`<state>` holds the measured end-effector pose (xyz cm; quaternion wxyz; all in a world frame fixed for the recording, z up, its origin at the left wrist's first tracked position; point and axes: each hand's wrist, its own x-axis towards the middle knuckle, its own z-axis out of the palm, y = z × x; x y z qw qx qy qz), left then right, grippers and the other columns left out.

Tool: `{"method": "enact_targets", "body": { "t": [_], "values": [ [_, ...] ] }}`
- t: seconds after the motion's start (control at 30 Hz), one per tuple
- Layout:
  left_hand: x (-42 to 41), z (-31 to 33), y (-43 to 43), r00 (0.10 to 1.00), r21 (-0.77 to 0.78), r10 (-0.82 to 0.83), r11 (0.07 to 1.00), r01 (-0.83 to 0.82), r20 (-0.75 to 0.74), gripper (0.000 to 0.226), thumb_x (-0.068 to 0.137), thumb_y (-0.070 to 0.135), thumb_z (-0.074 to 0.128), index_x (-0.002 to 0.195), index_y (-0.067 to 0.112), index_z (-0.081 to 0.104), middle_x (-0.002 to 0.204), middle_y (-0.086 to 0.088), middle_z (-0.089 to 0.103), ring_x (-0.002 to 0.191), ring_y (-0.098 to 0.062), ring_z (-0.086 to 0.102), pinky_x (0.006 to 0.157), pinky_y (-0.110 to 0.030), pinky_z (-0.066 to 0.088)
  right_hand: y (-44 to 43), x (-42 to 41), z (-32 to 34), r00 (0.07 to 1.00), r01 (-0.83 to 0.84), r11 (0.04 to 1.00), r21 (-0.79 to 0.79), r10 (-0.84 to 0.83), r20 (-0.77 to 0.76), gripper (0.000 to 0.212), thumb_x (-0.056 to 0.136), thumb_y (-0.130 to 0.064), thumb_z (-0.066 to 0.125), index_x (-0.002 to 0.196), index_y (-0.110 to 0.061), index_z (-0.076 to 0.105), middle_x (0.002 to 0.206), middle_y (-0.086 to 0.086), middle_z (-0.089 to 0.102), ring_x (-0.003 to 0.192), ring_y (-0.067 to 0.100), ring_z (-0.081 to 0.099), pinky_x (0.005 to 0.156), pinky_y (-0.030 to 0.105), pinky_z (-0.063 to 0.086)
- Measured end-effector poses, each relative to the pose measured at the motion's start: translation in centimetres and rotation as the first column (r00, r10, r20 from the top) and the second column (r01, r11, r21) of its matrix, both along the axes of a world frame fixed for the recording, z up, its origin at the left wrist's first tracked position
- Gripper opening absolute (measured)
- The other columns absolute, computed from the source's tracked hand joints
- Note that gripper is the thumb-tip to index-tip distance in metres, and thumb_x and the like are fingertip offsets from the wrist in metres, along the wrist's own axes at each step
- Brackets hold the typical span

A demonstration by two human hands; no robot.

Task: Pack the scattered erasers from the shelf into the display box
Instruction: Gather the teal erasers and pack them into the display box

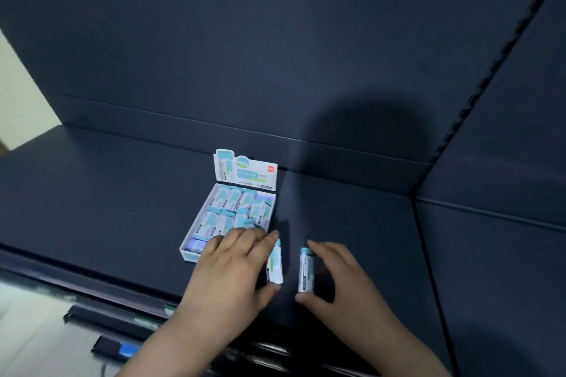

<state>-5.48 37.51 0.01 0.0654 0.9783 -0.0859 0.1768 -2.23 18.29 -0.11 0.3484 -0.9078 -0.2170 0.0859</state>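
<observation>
Low centre, the left hand (pixel 232 266) is clamping its grip on a white-and-teal rectangular eraser (pixel 274 265); the right hand (pixel 341 281) is pinching a second matching eraser (pixel 306 272), both just right of the white cardboard display box (pixel 190 255) on the dark shelf (pixel 107 193).

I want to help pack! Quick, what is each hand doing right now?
Left hand: pinches the left eraser, beside the display box.
Right hand: pinches the right eraser.

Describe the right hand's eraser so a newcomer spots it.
Find the white display box on the dark shelf. Two erasers sit right of it. The farther eraser, pinched by the right hand, is it; the left hand holds the nearer eraser.
</observation>
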Motion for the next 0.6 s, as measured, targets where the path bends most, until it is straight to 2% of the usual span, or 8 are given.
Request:
{"method": "enact_targets", "body": {
  "t": [0.1,0.2,0.33,0.47,0.53,0.6],
  "values": [
    [0.7,0.0,3.7,1.0,-0.003,-0.011,1.0,0.011,-0.004,0.073,0.054,0.055,0.074,0.118,0.024,0.06,0.103,0.01,0.062,0.098,-0.012,0.053,0.083,-0.027,0.038,3.1,0.1,0.2,0.999,0.024,1.0,-0.006,-0.024,0.038,0.074,0.079,-0.039,0.068,0.141,-0.036,0.028,0.13,-0.029,0.025,0.123,-0.008,0.033,0.104,0.01,0.027],
    [1.7,0.5,7.7,0.998,0.009,-0.056,0.998,0.056,-0.015,0.078,0.053,0.056,0.08,0.119,0.022,0.059,0.104,0.009,0.063,0.099,-0.013,0.055,0.077,-0.031,0.048,6.6,0.1,0.5,0.994,0.089,0.996,0.011,-0.09,0.069,0.075,0.08,-0.037,0.069,0.142,-0.034,0.028,0.128,-0.028,0.025,0.122,-0.007,0.034,0.106,0.011,0.027],
    [3.2,0.3,11.2,0.992,0.03,-0.112,0.993,0.114,-0.062,0.08,0.048,0.055,0.083,0.117,0.022,0.062,0.1,0.008,0.066,0.092,-0.018,0.064,0.072,-0.033,0.051,9.4,0.2,0.4,0.977,0.182,0.983,0.015,-0.182,0.111,0.074,0.078,-0.037,0.071,0.14,-0.035,0.03,0.131,-0.027,0.031,0.126,-0.006,0.03,0.107,0.012,0.025],
    [4.2,-0.2,12.9,0.975,0.091,-0.211,0.972,0.216,-0.066,0.08,0.045,0.064,0.08,0.113,0.026,0.066,0.093,0.014,0.068,0.084,-0.01,0.066,0.064,-0.028,0.053,11.6,0.5,1.1,0.946,0.271,0.96,-0.069,-0.252,0.202,0.075,0.077,-0.042,0.07,0.14,-0.036,0.03,0.129,-0.029,0.029,0.127,-0.003,0.026,0.102,0.01,0.018],
    [4.6,-0.3,13.5,0.963,0.074,-0.264,0.961,0.267,-0.056,0.078,0.046,0.068,0.076,0.112,0.027,0.066,0.093,0.014,0.068,0.082,-0.01,0.067,0.063,-0.027,0.053,12.9,0.8,1.5,0.941,0.275,0.952,-0.135,-0.237,0.242,0.075,0.077,-0.046,0.068,0.141,-0.036,0.03,0.135,-0.026,0.032,0.131,0.001,0.027,0.107,0.015,0.019],
    [5.0,-0.2,13.9,0.953,0.061,-0.301,0.951,0.303,-0.04,0.071,0.057,0.072,0.063,0.112,0.028,0.066,0.094,0.014,0.067,0.082,-0.009,0.066,0.063,-0.027,0.052,13.7,0.9,1.5,0.939,0.286,0.942,-0.178,-0.238,0.25,0.076,0.076,-0.048,0.068,0.14,-0.036,0.031,0.142,-0.022,0.033,0.132,0.003,0.027,0.11,0.02,0.021]
  ]
}}
